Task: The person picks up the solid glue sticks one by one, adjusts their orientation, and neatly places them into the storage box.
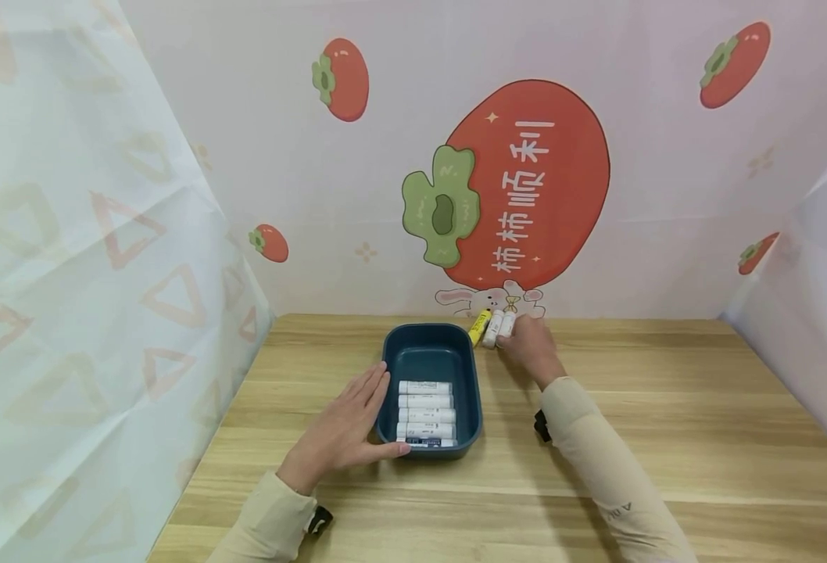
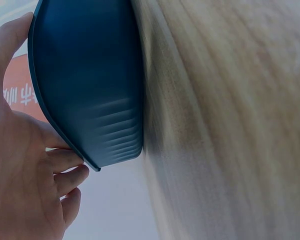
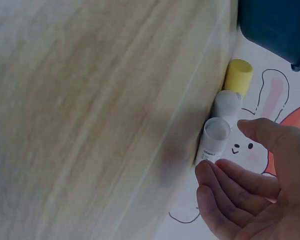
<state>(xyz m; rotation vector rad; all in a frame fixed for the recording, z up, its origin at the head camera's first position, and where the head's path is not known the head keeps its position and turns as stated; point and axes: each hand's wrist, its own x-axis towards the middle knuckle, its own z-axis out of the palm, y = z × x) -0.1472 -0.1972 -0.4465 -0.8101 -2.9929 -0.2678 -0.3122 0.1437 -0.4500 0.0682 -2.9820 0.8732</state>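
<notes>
A dark blue rectangular bin (image 1: 475, 375) sits on the table, with several white tubes (image 1: 425, 415) lying side by side in its near half. Along the bin's left side rests my left hand (image 1: 343, 426), fingers extended on the rim and thumb spread over the near-left corner. Right of the bin's far end, two white tubes (image 1: 493, 328) and a yellow tube (image 1: 480, 327) lie in a row near the wall. My right hand (image 3: 250, 185) is at the rightmost white tube (image 3: 216, 132), thumb and bent fingers apart on either side of it; whether fingertips touch it is unclear.
The wooden table (image 1: 639, 438) meets a printed backdrop (image 1: 639, 258) just behind the loose tubes. White printed sheets (image 1: 104, 234) close off the left side, and another sheet stands at the right.
</notes>
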